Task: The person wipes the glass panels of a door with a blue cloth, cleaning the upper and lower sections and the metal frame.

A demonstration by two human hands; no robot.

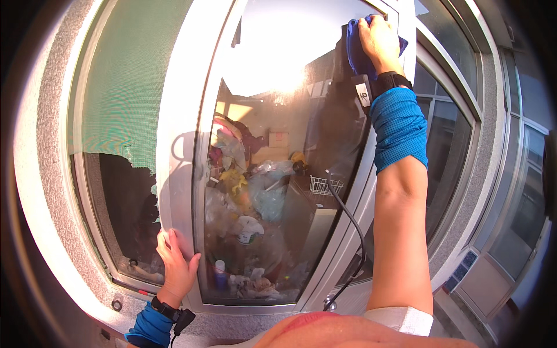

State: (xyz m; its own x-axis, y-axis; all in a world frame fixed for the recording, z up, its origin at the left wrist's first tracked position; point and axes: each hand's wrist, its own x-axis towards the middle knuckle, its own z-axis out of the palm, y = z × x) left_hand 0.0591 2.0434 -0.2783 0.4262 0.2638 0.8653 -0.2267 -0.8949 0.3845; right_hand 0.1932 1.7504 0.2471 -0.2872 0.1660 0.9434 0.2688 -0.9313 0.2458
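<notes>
My right hand (377, 41) is raised to the top right of a window pane (270, 143). It presses a dark blue cloth (357, 54) against the glass by the frame. My left hand (177, 259) rests on the white metal window frame (180, 200) at lower left, fingers spread and holding nothing. Both wrists carry black straps over blue sleeves, with a small device on each. Bright sun glare covers the upper glass, and a dark reflection lies under the cloth.
Green mesh screen (126, 87), torn along its bottom, hangs at the left. Behind the glass are heaped plastic bags (272, 187), a white wire basket (326, 185) and a bottle (220, 274). A black cable (359, 235) runs past my right arm. A stone sill (248, 322) lies below.
</notes>
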